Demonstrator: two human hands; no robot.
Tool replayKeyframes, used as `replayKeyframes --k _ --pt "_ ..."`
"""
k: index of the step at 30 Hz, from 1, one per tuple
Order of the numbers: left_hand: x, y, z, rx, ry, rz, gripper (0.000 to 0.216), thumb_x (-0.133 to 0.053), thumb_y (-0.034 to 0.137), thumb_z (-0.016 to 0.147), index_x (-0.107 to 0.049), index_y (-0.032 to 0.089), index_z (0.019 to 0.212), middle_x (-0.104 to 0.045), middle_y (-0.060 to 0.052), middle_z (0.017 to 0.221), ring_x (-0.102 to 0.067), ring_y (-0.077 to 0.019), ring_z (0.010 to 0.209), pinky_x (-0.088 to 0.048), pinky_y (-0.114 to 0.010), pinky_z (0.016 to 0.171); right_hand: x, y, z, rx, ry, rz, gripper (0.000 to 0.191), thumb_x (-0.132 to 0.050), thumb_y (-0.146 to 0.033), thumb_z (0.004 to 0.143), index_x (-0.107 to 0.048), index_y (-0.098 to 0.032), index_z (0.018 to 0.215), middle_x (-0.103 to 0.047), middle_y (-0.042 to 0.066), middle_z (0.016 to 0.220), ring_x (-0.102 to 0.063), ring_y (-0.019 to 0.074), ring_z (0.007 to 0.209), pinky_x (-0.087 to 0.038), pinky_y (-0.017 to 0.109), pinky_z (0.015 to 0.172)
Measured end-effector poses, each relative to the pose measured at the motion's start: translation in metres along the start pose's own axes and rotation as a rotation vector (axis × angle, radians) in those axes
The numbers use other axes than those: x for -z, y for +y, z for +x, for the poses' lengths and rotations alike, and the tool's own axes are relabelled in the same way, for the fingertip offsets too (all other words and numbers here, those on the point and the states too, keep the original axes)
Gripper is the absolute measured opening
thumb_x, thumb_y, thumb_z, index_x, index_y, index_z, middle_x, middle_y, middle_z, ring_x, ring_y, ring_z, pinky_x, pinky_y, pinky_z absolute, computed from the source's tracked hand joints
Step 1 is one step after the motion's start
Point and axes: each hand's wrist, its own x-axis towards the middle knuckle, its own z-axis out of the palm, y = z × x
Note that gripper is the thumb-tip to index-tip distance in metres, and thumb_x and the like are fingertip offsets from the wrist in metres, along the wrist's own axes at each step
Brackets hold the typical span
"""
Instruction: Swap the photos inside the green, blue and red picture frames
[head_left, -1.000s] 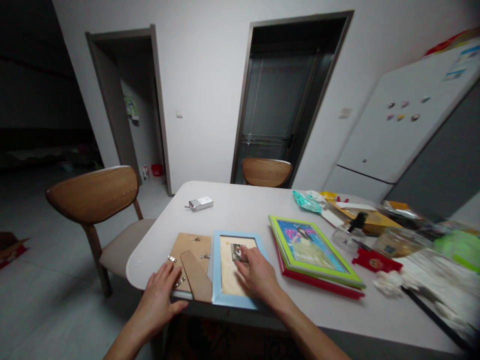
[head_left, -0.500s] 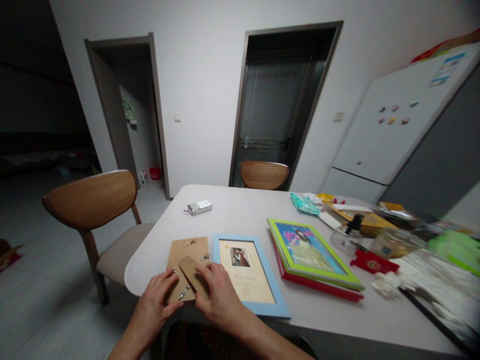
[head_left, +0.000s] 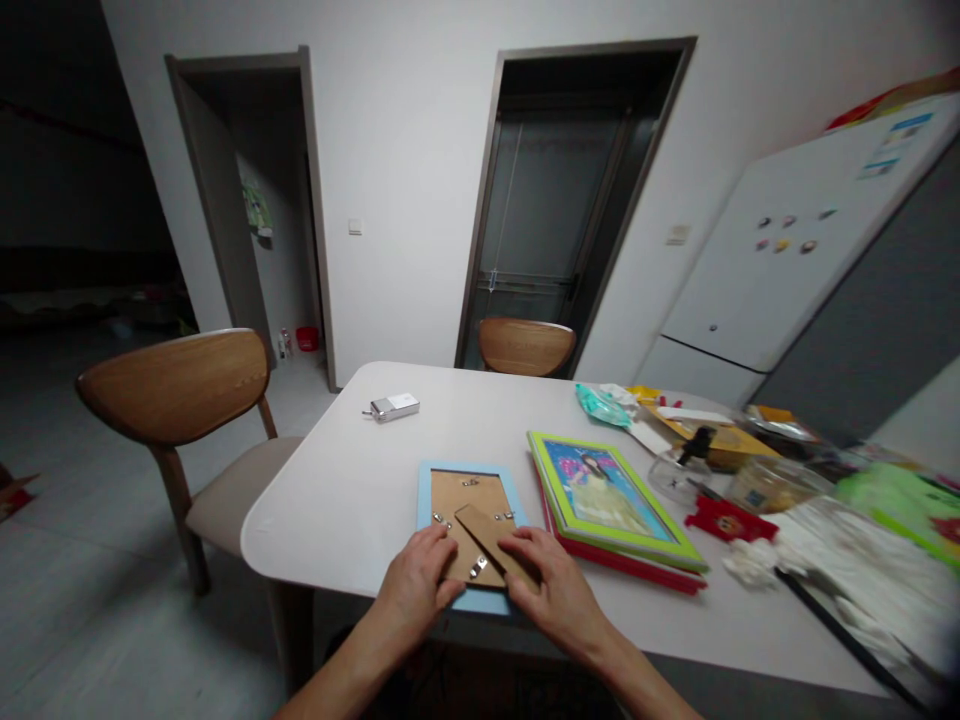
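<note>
A brown picture-frame backing board (head_left: 448,490) with metal clips and an angled stand leg (head_left: 480,530) lies over the light blue picture frame (head_left: 425,492), near the table's front edge. The print in the frame is hidden beneath the board. My left hand (head_left: 421,572) grips the board's left edge between thumb and fingers. On the other side, my right hand (head_left: 551,578) is closed on the board's right edge and touches the stand leg. Beside the right hand sits a stack with a green picture frame (head_left: 615,490) on top of red ones (head_left: 637,568).
A white-and-silver device (head_left: 395,407) rests toward the table's back left. Clutter covers the right side: a glass jar (head_left: 776,487), a red item (head_left: 727,522), tissues (head_left: 750,562), a teal packet (head_left: 602,404). Wooden chairs (head_left: 180,385) stand left and behind.
Both hands have moved right, carrying the backing board from beside the blue frame to on top of it. The board now covers the print.
</note>
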Motion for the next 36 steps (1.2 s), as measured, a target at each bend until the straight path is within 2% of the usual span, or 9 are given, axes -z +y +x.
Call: replayKeyframes --k 6,10,13,18,21,25,29,36 --pt "0.005 0.002 0.002 -0.013 -0.119 0.084 0.012 -0.055 0.024 0.072 -0.056 0.019 0.083 -0.057 -0.007 0.105 -0.048 -0.0225 0.104 -0.036 -0.041 0.089 -0.016 0.014 0.001 0.068 0.06 -0.1 0.036 -0.049 -0.019 0.063 -0.058 -0.017 0.098 -0.051 0.01 0.103 -0.046 0.022 0.096 -0.036 0.037 0.086" --pt "0.001 0.0 -0.004 0.012 -0.139 0.091 0.035 -0.059 0.033 0.069 -0.051 0.018 0.099 -0.046 -0.012 0.122 -0.036 -0.0259 0.116 -0.027 -0.046 0.096 -0.018 0.015 -0.002 0.1 0.068 -0.162 0.03 -0.047 -0.02 0.069 -0.059 -0.019 0.097 -0.052 0.009 0.102 -0.045 0.0216 0.095 -0.036 0.036 0.083" --pt "-0.003 -0.002 -0.008 0.024 -0.156 0.09 0.039 -0.066 0.032 0.062 -0.051 0.017 0.095 -0.042 -0.014 0.126 -0.033 -0.0268 0.119 -0.025 -0.046 0.097 -0.015 0.012 0.002 0.092 0.045 -0.178 0.027 -0.045 -0.023 0.073 -0.059 -0.019 0.096 -0.053 0.008 0.099 -0.045 0.02 0.093 -0.035 0.034 0.082" --pt "-0.004 -0.006 -0.008 0.007 -0.133 0.072 0.03 -0.068 0.028 0.06 -0.051 0.018 0.083 -0.045 -0.012 0.124 -0.035 -0.025 0.118 -0.026 -0.044 0.098 -0.014 0.013 0.029 -0.038 0.055 -0.309 0.03 -0.04 -0.016 0.075 -0.057 -0.015 0.099 -0.055 0.009 0.09 -0.046 0.0182 0.086 -0.033 0.028 0.079" --pt "-0.001 -0.006 -0.008 -0.003 -0.134 0.056 0.028 -0.069 0.026 0.059 -0.051 0.017 0.079 -0.046 -0.012 0.122 -0.036 -0.0246 0.117 -0.028 -0.041 0.097 -0.017 0.019 0.046 -0.101 0.035 -0.393 0.023 -0.039 -0.015 0.076 -0.062 -0.014 0.082 -0.055 0.01 0.083 -0.046 0.0177 0.081 -0.032 0.026 0.076" --pt "0.002 -0.007 -0.008 0.004 -0.141 0.03 0.027 -0.068 0.024 0.06 -0.051 0.017 0.079 -0.047 -0.012 0.121 -0.036 -0.0237 0.117 -0.029 -0.038 0.098 -0.021 0.025 0.06 -0.116 0.019 -0.406 0.024 -0.04 -0.014 0.076 -0.061 -0.015 0.065 -0.055 0.01 0.081 -0.046 0.0172 0.078 -0.031 0.024 0.071" --pt "0.0 -0.008 -0.008 0.014 -0.13 0.023 0.027 -0.068 0.025 0.059 -0.052 0.017 0.079 -0.047 -0.012 0.121 -0.036 -0.0231 0.117 -0.03 -0.036 0.098 -0.022 0.027 0.063 -0.107 0.007 -0.392 0.026 -0.041 -0.015 0.076 -0.061 -0.015 0.06 -0.056 0.009 0.079 -0.047 0.016 0.076 -0.032 0.022 0.069" --pt "-0.004 -0.008 -0.01 0.045 -0.09 0.024 0.032 -0.067 0.026 0.06 -0.053 0.017 0.087 -0.047 -0.01 0.122 -0.036 -0.0225 0.117 -0.03 -0.039 0.098 -0.02 0.032 0.056 -0.077 0.018 -0.288 0.025 -0.04 -0.014 0.075 -0.064 -0.014 0.067 -0.056 0.009 0.085 -0.048 0.0155 0.081 -0.033 0.023 0.076"
